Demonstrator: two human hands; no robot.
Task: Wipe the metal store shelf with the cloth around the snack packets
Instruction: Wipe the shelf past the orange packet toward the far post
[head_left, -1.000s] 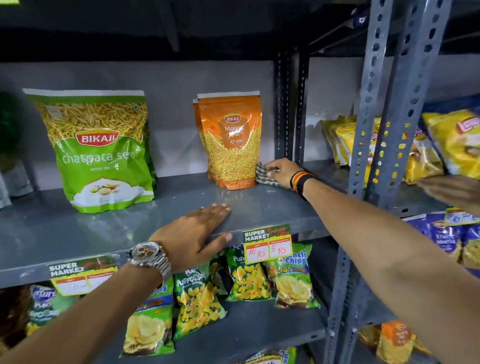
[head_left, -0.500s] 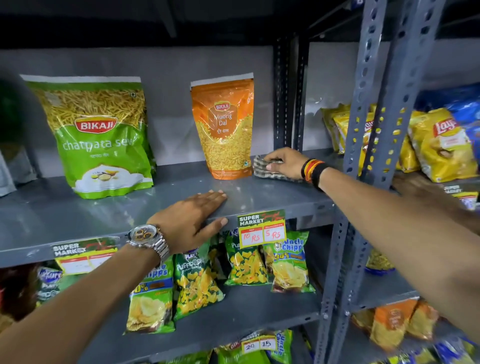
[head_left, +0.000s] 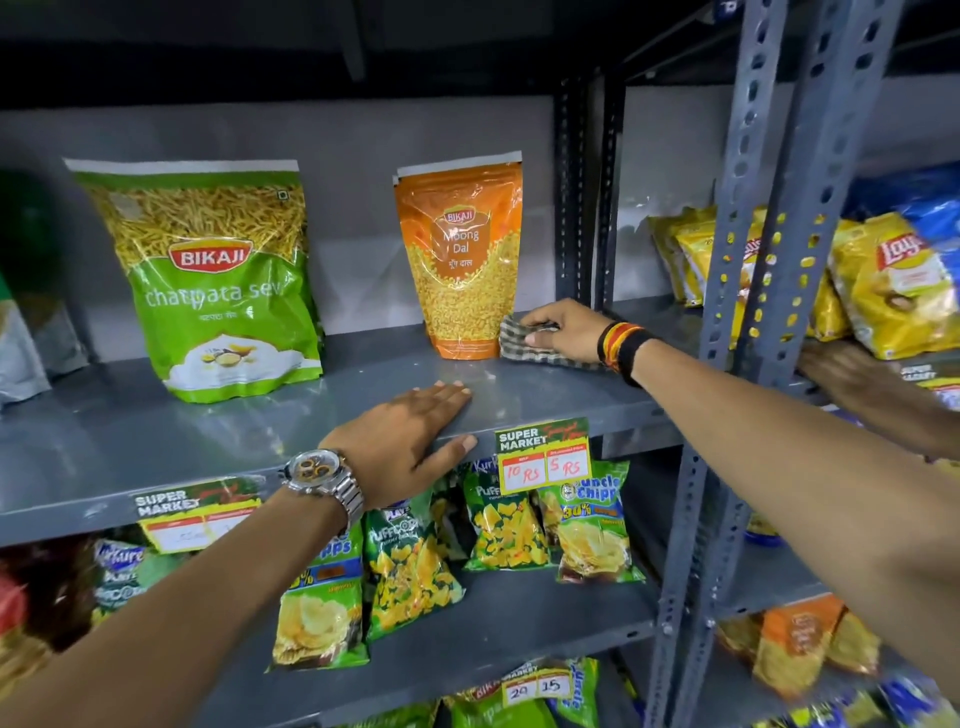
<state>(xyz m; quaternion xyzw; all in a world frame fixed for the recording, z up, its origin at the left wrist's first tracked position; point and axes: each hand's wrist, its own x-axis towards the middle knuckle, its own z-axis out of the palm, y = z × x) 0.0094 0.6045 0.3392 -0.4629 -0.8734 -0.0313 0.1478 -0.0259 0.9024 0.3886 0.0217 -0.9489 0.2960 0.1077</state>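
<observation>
A grey metal shelf (head_left: 156, 447) runs across the middle of the head view. On it stand a large green Bikaji sev packet (head_left: 218, 280) at the left and an orange moong dal packet (head_left: 462, 260) at the middle. My right hand (head_left: 563, 330) presses a checked cloth (head_left: 524, 345) flat on the shelf, right beside the orange packet's lower right corner. My left hand (head_left: 410, 439) lies palm down on the shelf's front edge, thumb over the lip, holding nothing. It wears a metal watch.
Perforated grey uprights (head_left: 737, 312) stand right of my right arm. Another person's hand (head_left: 852, 379) rests on the neighbouring shelf among yellow chip packets (head_left: 893, 280). Price tags (head_left: 543, 457) hang on the front edge. Small green snack packets (head_left: 410, 566) fill the shelf below.
My right hand has drawn the cloth from the back toward the front beside the orange packet, then slid it left against the packet. The left hand has stayed on the front edge.
</observation>
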